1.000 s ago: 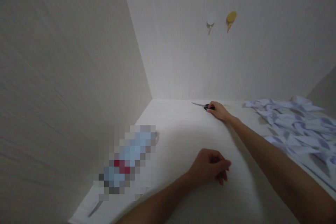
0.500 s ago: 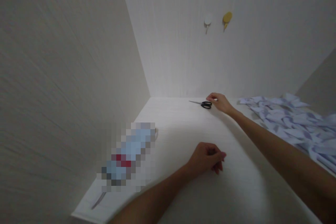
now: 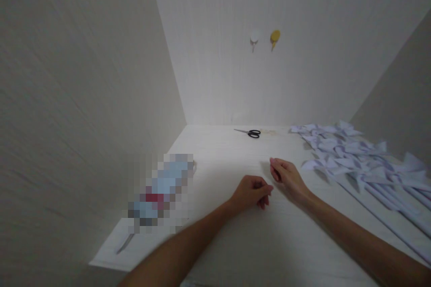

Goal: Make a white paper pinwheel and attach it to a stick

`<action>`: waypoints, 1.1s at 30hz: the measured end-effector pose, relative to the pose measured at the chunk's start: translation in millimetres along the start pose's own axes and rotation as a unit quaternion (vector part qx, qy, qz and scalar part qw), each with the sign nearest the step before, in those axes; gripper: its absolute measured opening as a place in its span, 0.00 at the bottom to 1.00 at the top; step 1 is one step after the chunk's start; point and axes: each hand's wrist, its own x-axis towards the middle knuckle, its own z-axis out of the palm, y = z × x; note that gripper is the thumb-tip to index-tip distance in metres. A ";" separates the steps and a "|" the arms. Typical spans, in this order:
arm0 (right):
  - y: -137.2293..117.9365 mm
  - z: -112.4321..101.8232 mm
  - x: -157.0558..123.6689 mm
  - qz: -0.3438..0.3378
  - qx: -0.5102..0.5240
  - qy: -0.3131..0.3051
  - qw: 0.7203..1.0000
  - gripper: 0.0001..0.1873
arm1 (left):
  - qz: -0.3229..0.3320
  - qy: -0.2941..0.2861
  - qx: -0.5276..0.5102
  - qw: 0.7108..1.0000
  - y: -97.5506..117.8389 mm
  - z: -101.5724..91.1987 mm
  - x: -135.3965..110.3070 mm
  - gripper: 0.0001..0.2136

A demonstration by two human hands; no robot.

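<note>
My left hand (image 3: 251,193) hovers over the white table, thumb and fingertips pressed together. My right hand (image 3: 286,177) is just to its right, also closed in a pinch. Anything held in either pinch is hidden or too small to make out. Nearest to my right hand on its other side lie several white paper pinwheels (image 3: 325,165) on long sticks. Farther back, black-handled scissors (image 3: 253,133) rest with their blades pointing left. Beside their handles are small pale bits (image 3: 269,132) that I cannot identify.
On the left of the table (image 3: 215,228) lies a blurred blue and red package (image 3: 168,184) with a thin strip sticking out. A white hook (image 3: 253,39) and a yellow hook (image 3: 275,36) are on the back wall. Walls stand left, right and behind.
My right hand has come back from beside the scissors' handles toward my left hand. My left hand stays pinched. The view has turned slightly, showing more of the pinwheels.
</note>
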 end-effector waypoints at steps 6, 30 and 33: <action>18.4 -0.9 -5.4 -0.016 -0.026 -0.014 0.999 0.23 | -0.018 0.000 0.008 1.000 1.6 -0.2 -1.3 0.12; 15.7 0.6 -3.4 -0.027 -0.041 -0.053 0.997 0.21 | -0.026 -0.006 0.026 0.999 5.7 0.0 -4.3 0.12; 14.7 0.6 -3.9 -0.030 -0.044 -0.054 0.997 0.21 | -0.026 -0.008 0.036 0.999 5.7 0.2 -5.0 0.12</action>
